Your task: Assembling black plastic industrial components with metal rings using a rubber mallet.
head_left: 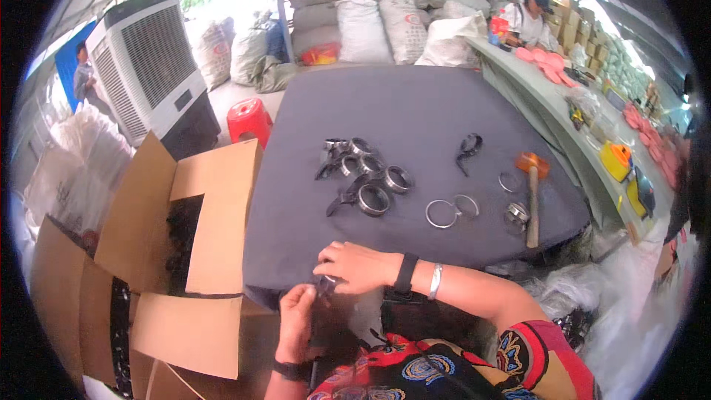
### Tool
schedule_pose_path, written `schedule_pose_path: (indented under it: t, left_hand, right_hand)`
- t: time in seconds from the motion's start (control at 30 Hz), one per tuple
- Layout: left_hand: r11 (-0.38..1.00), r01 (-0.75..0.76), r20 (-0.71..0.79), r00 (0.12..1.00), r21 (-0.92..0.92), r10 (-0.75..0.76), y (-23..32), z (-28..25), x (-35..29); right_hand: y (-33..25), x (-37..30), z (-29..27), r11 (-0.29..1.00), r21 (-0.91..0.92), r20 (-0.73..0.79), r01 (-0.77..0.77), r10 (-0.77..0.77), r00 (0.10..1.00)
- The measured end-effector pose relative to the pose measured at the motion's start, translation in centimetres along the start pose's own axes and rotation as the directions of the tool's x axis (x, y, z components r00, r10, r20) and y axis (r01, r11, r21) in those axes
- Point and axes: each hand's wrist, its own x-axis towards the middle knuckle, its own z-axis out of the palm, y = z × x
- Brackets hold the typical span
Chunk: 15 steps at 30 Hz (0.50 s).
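Left hand [297,318] pinching, right hand [357,267] curled over the same small black-and-silver part [326,284] at the near-left corner of the grey cloth-covered desk [355,96]; fingers hide its long axis. Cluster of silver metal rings with black tabs [363,180] sits ahead, slightly right, nearer the right hand; open brown cardboard box [217,248] to the left.
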Motion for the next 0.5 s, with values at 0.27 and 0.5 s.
schedule_pose_path:
  t: [0.27, 0.5]
  left_hand:
    - [0.831, -0.370, -0.084, 0.894, 0.414, 0.440, 0.4, 1.7, 4.1]
    - [0.315, -0.517, 0.234, 0.743, 0.796, 0.628, -0.9, 5.1, 7.4]
  right_hand:
    - [3.5, -1.4, -2.5, 0.885, -0.111, -0.436, -0.453, 0.367, 0.822]
    - [8.8, -1.2, -3.6, 0.782, -0.116, -0.506, -0.613, 0.484, 0.714]
